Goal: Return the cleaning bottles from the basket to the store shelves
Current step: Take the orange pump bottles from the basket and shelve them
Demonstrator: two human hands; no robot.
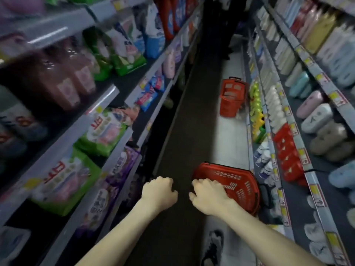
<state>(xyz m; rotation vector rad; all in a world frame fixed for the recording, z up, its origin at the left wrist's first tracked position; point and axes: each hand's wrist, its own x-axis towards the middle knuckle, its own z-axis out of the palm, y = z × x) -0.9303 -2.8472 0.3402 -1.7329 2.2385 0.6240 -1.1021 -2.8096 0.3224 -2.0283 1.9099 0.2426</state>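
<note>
Red basket (238, 181) lies on the aisle floor (230, 135) beside the right-hand shelves (279, 181), contents hidden. Right hand (208, 195) hovers over it, fingers loosely bent and empty; left hand (159, 191) curled, nothing visible in it. Best practice: lift one bottle by its neck, upright.

Two bare arms reach down a narrow store aisle. The left hand (159, 192) is curled and holds nothing. The right hand (209, 196) is over the near edge of a red basket (238, 183) on the floor by the right shelves (315, 189); contact is unclear. A second red basket (231, 96) stands farther along.
</note>
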